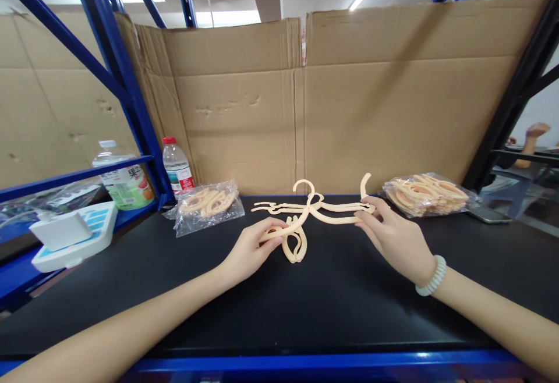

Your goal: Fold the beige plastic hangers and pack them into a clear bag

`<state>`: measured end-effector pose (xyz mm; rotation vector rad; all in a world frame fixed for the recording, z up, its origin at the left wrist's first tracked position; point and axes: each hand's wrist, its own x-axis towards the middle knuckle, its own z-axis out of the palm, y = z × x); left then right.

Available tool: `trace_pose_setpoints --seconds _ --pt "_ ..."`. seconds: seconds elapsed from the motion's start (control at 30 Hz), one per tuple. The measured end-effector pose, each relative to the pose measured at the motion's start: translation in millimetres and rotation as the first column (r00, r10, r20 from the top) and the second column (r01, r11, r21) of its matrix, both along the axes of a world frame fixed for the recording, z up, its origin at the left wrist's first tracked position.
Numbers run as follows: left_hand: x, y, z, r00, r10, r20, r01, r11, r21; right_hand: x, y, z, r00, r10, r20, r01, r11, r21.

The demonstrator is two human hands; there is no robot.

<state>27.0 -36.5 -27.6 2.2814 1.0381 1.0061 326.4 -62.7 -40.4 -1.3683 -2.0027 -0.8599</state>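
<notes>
A cream plastic folding clothes hanger [334,219] is spread out in front of me, its hook curling up at the top. My left hand [254,247] pinches the end of its left arm between thumb and fingers. At the right arm's end, my right hand [395,236] is closed on the hanger, partly covering it; a curved cream piece [365,185] sticks up beside those fingers. Just behind lie more cream hanger parts [266,208], overlapping the held hanger so I cannot tell where each ends. A folded cream hanger [296,250] rests on the black table [279,319] near my left fingertips.
Clear bags of cream hangers lie at left [209,204] and right [425,195], with a phone [489,214] beside the right one. A red-capped bottle [177,165], a larger bottle [126,182] and a power strip [102,234] stand left. Cardboard [244,109] walls the back.
</notes>
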Motion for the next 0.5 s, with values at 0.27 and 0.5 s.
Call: trace_pose_setpoints --seconds 0.27,0.5 --pt "0 2 -3.2 0.998 0.022 0.051 -0.018 0.997 -0.070 7 17 -5.4 0.665 0.258 -0.701 -0.534 0.820 -0.205" --pt "1 4 -6.1 0.986 0.073 0.151 -0.054 0.991 -0.126 8 20 -6.3 0.796 0.224 -0.562 -0.382 0.907 -0.179"
